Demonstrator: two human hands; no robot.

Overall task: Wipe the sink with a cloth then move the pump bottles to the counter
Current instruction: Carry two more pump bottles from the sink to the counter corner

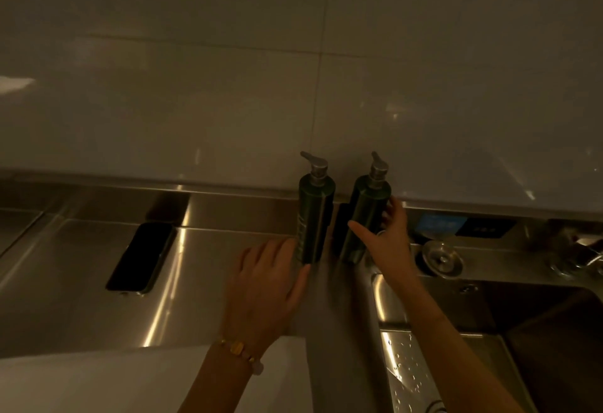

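Observation:
Two dark green pump bottles with silver pump heads stand upright side by side on the steel counter [228, 249], close to the back wall. My left hand [264, 285] is spread flat just left of the left bottle [315, 217], its fingers apart and near the bottle's base. My right hand [388, 239] is wrapped around the lower part of the right bottle [367, 213], thumb in front and fingers behind. The steel sink [473, 301] lies at the lower right, with water drops on its wet ledge. No cloth is in sight.
A black phone [142, 256] lies on the counter to the left. Behind the sink are a round glass-topped fitting [442, 257], a small blue-lit panel [442, 225] and a tap part [584, 254] at the far right. Glossy wall tiles rise behind.

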